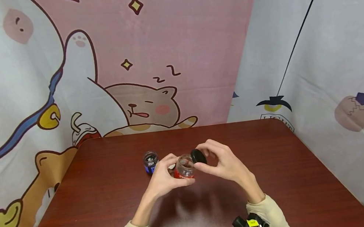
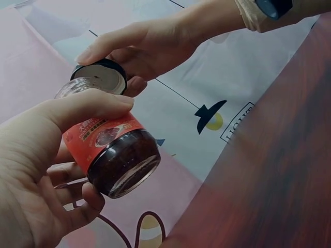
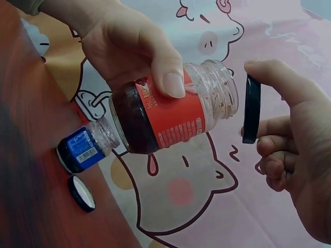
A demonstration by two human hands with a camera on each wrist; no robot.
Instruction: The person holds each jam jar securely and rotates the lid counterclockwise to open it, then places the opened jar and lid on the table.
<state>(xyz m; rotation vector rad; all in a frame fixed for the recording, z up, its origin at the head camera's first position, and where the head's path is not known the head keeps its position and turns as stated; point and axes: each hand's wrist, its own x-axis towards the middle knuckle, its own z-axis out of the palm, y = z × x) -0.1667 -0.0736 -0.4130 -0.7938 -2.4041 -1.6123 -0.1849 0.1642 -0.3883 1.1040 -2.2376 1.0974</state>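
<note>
My left hand (image 1: pixel 163 176) grips a glass jar (image 3: pixel 170 111) with a red label and dark contents in its lower part. The jar's mouth is uncovered, and it is held tilted above the table. Between thumb and fingers, my right hand (image 1: pixel 221 161) pinches a black lid (image 1: pixel 198 157) by its edge. In the right wrist view a small gap separates the lid from the jar's rim. The lid's pale inner side shows in the left wrist view, facing the jar.
A smaller open jar with a blue label (image 1: pixel 150 162) stands on the brown table (image 1: pixel 105 206), left of my hands. Beside it lies another black lid (image 3: pixel 81 194), pale inside up. Behind the table hangs a cloth printed with cartoon animals (image 1: pixel 193 34).
</note>
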